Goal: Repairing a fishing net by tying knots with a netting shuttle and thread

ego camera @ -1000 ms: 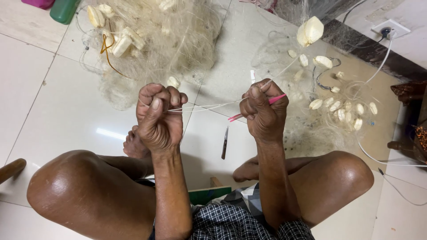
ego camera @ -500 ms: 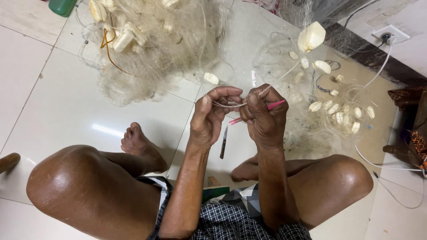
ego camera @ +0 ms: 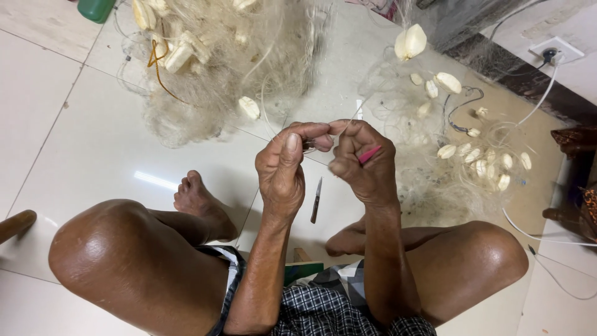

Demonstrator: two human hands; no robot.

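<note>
Fingers meet in front of us, just above the tiled floor (ego camera: pixel 74 124). Our left hand (ego camera: pixel 283 168) is curled narrow, thumb up, its fingertips pinched on a thin pale line (ego camera: pixel 311 144) of the fishing net. Our right hand (ego camera: pixel 364 162) is closed too, gripping a slim pink netting needle (ego camera: pixel 370 154) whose tip pokes out between the fingers; its fingertips touch those of the left hand where the line runs between them. The line is fine, and we cannot tell exactly how it passes through the grip.

We sit cross-legged on the floor, knees spread to either side, one bare foot (ego camera: pixel 199 202) tucked in under the left forearm. A small knife (ego camera: pixel 316 200) lies on the tiles just beyond our wrists, between the two arms, blade pointing away from us.

A heap of pale net (ego camera: pixel 236 68) with white oval floats (ego camera: pixel 249 107) is piled ahead on the left, an orange cord (ego camera: pixel 155 65) threaded through it. More net with floats (ego camera: pixel 491 165) spreads on the right, near a white cable (ego camera: pixel 541 102) that runs to a wall socket (ego camera: pixel 555 50). A green container (ego camera: pixel 96 9) stands at the top edge. A brown wooden handle (ego camera: pixel 15 224) pokes in from the left edge.
</note>
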